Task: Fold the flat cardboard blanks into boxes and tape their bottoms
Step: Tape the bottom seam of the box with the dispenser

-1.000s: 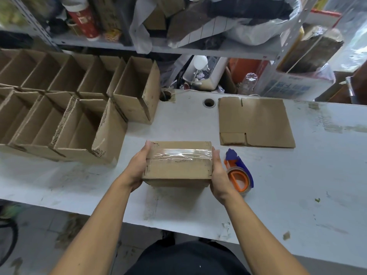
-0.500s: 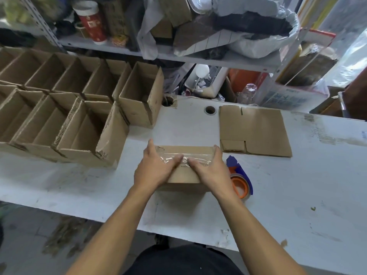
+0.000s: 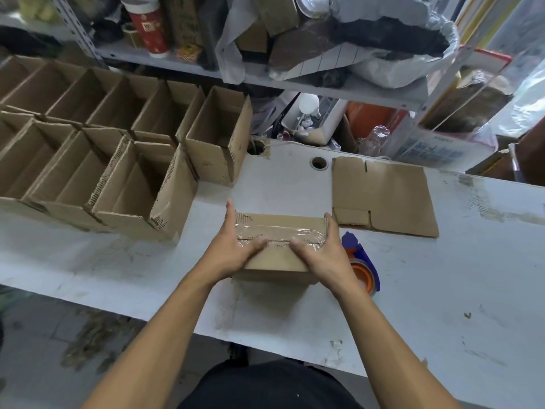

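Note:
A small cardboard box (image 3: pixel 280 259) stands bottom-up on the white table (image 3: pixel 442 290) in front of me. A strip of clear tape (image 3: pixel 283 231) runs along its bottom seam. My left hand (image 3: pixel 233 246) lies over the box's left end, thumb pressing the tape and fingers straight down the side. At the right end my right hand (image 3: pixel 321 252) does the same. A flat cardboard blank (image 3: pixel 389 196) lies behind the box to the right. Just right of the box, partly behind my right wrist, sits an orange and blue tape dispenser (image 3: pixel 362 270).
Several folded open-top boxes (image 3: pixel 141 184) stand in two rows on the table's left half, the nearest (image 3: pixel 218 137) behind the held box. Two cable holes (image 3: pixel 319 163) pierce the table. A cluttered metal shelf (image 3: pixel 324 87) rises behind.
Both hands moved from the box's sides onto its top, pressed the tape at the middle, then slid apart towards the two ends. The box has stayed in place.

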